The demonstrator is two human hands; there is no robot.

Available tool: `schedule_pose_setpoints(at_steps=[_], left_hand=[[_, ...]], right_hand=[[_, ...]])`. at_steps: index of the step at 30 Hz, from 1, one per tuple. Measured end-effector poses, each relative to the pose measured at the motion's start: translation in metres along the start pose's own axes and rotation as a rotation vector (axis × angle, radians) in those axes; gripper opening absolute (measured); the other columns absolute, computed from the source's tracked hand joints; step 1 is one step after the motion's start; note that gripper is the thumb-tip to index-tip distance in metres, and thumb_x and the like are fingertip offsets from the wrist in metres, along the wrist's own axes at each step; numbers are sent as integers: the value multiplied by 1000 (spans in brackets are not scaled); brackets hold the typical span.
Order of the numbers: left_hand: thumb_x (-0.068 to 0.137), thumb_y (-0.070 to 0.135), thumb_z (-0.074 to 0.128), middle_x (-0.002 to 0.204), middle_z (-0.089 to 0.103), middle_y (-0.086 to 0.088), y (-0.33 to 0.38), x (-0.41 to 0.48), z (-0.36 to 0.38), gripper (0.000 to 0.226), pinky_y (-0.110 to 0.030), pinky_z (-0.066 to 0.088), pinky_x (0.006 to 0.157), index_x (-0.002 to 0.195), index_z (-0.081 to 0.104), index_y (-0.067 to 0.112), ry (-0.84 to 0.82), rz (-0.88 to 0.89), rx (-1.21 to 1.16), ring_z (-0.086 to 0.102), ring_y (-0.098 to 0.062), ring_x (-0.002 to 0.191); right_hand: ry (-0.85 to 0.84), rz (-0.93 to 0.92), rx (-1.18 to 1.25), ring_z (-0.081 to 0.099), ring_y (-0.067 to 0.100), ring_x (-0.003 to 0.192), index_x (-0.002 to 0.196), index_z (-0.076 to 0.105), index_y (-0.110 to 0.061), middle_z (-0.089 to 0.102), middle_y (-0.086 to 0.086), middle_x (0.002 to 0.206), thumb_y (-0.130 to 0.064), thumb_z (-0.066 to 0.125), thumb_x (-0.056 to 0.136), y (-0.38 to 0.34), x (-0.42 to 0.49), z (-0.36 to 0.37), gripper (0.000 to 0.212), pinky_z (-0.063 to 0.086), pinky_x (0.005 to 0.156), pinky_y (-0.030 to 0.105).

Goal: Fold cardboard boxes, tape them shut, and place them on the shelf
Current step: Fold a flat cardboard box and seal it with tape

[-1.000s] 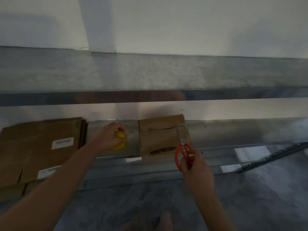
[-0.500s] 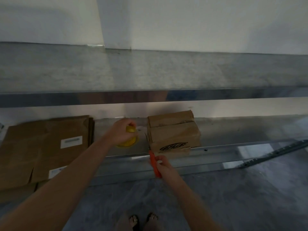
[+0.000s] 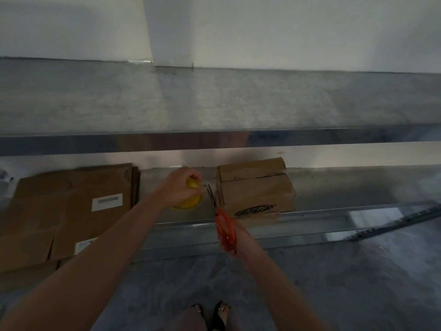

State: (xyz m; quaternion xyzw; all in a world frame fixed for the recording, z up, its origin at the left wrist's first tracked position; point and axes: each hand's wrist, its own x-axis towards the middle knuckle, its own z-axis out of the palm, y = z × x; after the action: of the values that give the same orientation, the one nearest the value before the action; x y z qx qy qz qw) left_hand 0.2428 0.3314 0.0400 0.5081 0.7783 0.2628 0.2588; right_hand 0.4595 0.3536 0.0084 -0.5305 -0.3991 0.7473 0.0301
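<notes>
1. Since a second ago, the right hand [image 3: 241, 237] has been carrying the scissors [image 3: 222, 220] from the front right corner of the folded box [image 3: 255, 189] across to its left side. The left hand [image 3: 181, 187] is staying on the yellow tape roll [image 3: 188, 203].
2. At far left, a flat cardboard stack [image 3: 71, 211] is lying on the lower shelf [image 3: 346, 194]. White labels are showing on its top sheet, and its near edge is hanging over the shelf front.
3. Just right of the stack, the left hand is gripping the yellow tape roll from above, with the fingers curled over its top. The roll appears to be sitting on the lower shelf.
4. The scissors are pointing up into the gap between the roll and the box, the dark blades pressed together. Whether they are touching the box cannot be told.
5. The right hand is gripping the orange handles with its fingers curled round them, in front of the shelf edge. Far below, two feet [image 3: 210, 314] are standing on the grey floor [image 3: 334, 283].
6. The folded box is sitting on the lower shelf with its top flaps closed, a black logo is facing forward, and its front bottom edge is overhanging the lip.
7. Above, the upper shelf [image 3: 214, 101] is spanning the whole view. At far right, a metal rail [image 3: 393, 222] is lying on the floor.
</notes>
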Motion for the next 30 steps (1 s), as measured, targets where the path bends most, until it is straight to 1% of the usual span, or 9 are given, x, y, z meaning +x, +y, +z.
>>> schedule_pose_setpoints(at_steps=[4, 12, 17, 20, 23, 25, 27, 28, 30], left_hand=[[79, 33, 75, 104, 55, 6, 3, -3, 0, 27, -21, 37, 68, 100, 62, 23, -17, 13, 18, 50, -12, 93], [80, 36, 73, 106, 55, 7, 4, -4, 2, 27, -28, 39, 76, 101, 61, 24, -28, 8, 37, 51, -13, 97], [82, 32, 73, 109, 53, 5, 6, -4, 2, 28, -27, 38, 73, 104, 60, 22, -36, 2, 51, 49, -14, 96], [82, 35, 73, 109, 52, 6, 4, -4, 2, 28, -24, 38, 68, 103, 58, 25, -52, 6, 50, 48, -12, 94], [82, 36, 72, 106, 53, 8, 3, -1, 2, 25, -21, 39, 68, 100, 58, 26, -46, 6, 15, 49, -10, 92], [82, 36, 71, 105, 53, 10, 4, 1, 1, 22, -25, 41, 70, 98, 58, 28, -53, 4, 14, 50, -10, 92], [81, 37, 71, 104, 54, 11, 3, 2, 1, 21, -28, 42, 72, 96, 58, 30, -64, -1, 30, 51, -10, 92], [81, 37, 72, 104, 54, 10, 3, 3, 1, 21, -29, 42, 73, 95, 58, 30, -69, -3, 35, 51, -10, 92], [80, 36, 72, 103, 53, 10, 2, 3, 2, 21, -29, 41, 72, 94, 58, 31, -79, -4, 48, 51, -11, 92]], right_hand=[[10, -11, 122, 56, 10, 53, 96, 62, -18, 63, 0, 65, -32, 61, 95, 2, 7, -2, 14, 39, 39, 18], [17, -43, 96, 54, 9, 50, 88, 62, -19, 60, 0, 64, -18, 63, 95, 1, 6, -6, 7, 37, 40, 17], [28, -138, -84, 49, 6, 47, 97, 63, -14, 55, -2, 56, -14, 55, 98, 5, 11, -7, 8, 37, 41, 18], [97, -131, -171, 50, 9, 52, 109, 64, -12, 56, 1, 61, -10, 49, 98, 3, 11, -7, 18, 39, 43, 18], [146, -115, -203, 48, 12, 56, 110, 62, -14, 54, 3, 63, -11, 48, 97, -1, 8, -8, 19, 40, 45, 18], [189, -141, -269, 51, 13, 56, 103, 62, -17, 57, 4, 64, -22, 54, 95, 0, 7, -9, 13, 45, 48, 21], [230, -214, -494, 61, 14, 65, 92, 61, -26, 64, -2, 70, -56, 60, 85, 3, 4, -11, 31, 54, 62, 29], [241, -238, -656, 64, 14, 73, 94, 59, -28, 66, -6, 76, -67, 57, 81, 5, 0, -14, 41, 54, 70, 32], [293, -290, -897, 64, 13, 83, 103, 54, -35, 64, -11, 84, -72, 51, 81, 12, -10, -24, 43, 50, 76, 30]])
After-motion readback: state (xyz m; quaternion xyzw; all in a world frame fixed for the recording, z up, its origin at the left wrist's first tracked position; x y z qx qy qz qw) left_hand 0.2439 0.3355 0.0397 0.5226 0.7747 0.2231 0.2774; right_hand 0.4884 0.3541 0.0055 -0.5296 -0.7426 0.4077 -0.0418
